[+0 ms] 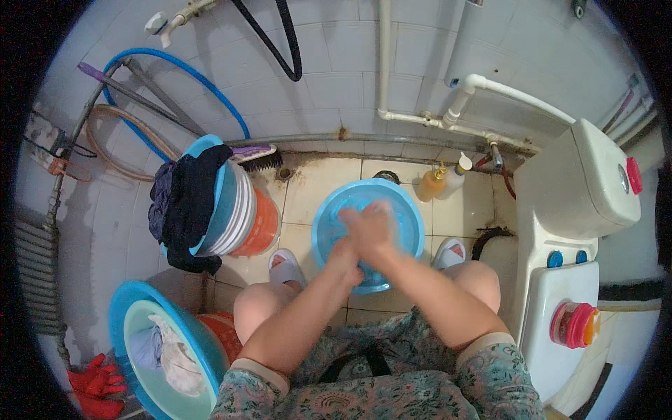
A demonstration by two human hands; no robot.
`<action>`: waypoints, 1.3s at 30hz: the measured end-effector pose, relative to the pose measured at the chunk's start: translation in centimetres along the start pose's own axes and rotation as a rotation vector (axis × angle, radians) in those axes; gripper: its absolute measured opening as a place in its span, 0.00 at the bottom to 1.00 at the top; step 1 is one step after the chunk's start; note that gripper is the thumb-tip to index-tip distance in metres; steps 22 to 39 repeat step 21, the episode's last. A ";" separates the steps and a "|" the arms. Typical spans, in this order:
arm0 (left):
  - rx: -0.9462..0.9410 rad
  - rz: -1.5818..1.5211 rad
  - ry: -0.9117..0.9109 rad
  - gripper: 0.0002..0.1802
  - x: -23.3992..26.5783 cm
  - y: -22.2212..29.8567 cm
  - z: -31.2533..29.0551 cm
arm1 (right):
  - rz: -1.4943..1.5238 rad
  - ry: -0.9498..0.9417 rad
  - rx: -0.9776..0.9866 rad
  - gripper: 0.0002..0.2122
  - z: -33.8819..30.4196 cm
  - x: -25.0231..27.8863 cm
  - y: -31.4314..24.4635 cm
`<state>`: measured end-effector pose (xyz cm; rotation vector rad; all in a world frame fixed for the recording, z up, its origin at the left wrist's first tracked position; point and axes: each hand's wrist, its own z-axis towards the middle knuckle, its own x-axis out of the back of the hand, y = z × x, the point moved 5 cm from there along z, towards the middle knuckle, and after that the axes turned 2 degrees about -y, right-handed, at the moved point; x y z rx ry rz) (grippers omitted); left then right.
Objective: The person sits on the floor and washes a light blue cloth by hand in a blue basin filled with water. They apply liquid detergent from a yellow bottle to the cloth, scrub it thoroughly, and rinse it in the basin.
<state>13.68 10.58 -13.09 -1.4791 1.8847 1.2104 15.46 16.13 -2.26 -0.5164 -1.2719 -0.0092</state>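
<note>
A round blue basin [418, 241] sits on the tiled floor between my feet. My two hands are pressed together above it, the right one lying across the left. My right hand [372, 229] is smeared by motion, so its fingers are hard to make out. Most of my left hand [344, 256] is hidden under the right, with its wrist near the basin's near side. Nothing held shows in either hand. What lies inside the basin is partly covered by my hands and looks pale blue and wet.
Left: a bucket stack [257, 222] with dark clothes [192, 199], a tub [124, 301] of pale cloths [178, 360], red gloves [98, 381], and a brush [257, 155]. Pump bottles [432, 183] stand behind the basin. A toilet [560, 189] with a red-lidded jar [572, 325] is at right.
</note>
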 end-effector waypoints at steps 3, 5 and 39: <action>0.092 0.235 0.273 0.22 -2.5 0.4 -1.3 | -0.017 0.068 -0.189 0.07 1.1 0.5 3.7; 0.051 0.331 0.303 0.23 -2.2 1.0 -1.9 | -0.029 0.049 -0.124 0.04 0.5 0.2 1.4; -0.083 0.213 0.088 0.33 -3.7 8.3 -4.3 | 1.103 -0.195 -0.626 0.20 0.3 -2.4 7.7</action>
